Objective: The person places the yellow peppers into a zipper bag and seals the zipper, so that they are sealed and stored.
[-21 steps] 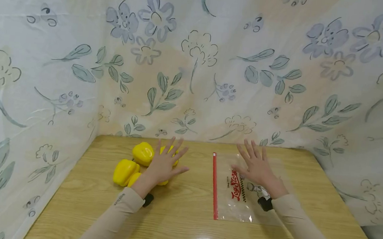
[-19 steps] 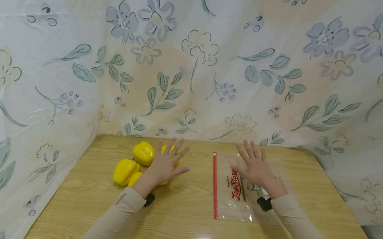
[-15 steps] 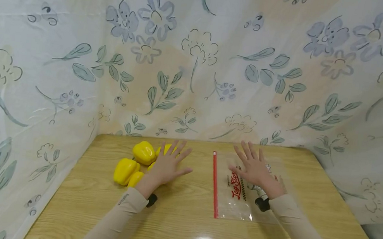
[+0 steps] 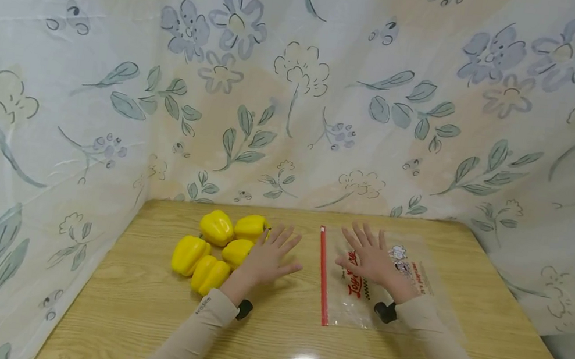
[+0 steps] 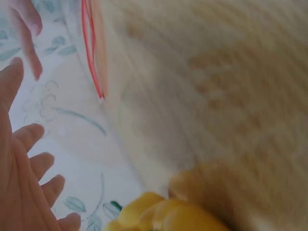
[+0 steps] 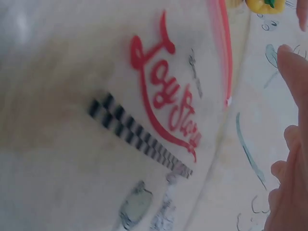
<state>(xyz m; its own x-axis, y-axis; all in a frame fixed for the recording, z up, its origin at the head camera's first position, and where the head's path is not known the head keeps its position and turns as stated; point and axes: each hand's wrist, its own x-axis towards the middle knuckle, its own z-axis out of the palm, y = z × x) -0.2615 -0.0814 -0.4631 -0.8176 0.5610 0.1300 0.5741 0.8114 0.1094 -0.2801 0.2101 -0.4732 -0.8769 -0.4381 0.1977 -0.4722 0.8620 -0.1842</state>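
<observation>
Spread fingers mark my left hand [image 4: 265,261], held above the table just right of a cluster of yellow bell peppers [image 4: 211,275]. It partly covers one pepper [image 4: 236,253] and grips nothing. My right hand [image 4: 372,263], fingers also spread, hovers over a clear plastic zip bag [image 4: 352,318] lying flat. The bag has a red zip edge [image 4: 324,283] on its left side and red "Toy Story" lettering, partly hidden by the hand. In the right wrist view the lettering [image 6: 166,96] and a black checkered strip show, with my right hand [image 6: 293,144] apart from the bag.
A wood-grain table [image 4: 270,341] carries everything. Floral cloth [image 4: 297,87] hangs behind it and on both sides. Light glares off the table's near part.
My left hand has moved right and nearer, uncovering more of the peppers. My right hand has shifted left and slightly nearer, showing more of the bag's print.
</observation>
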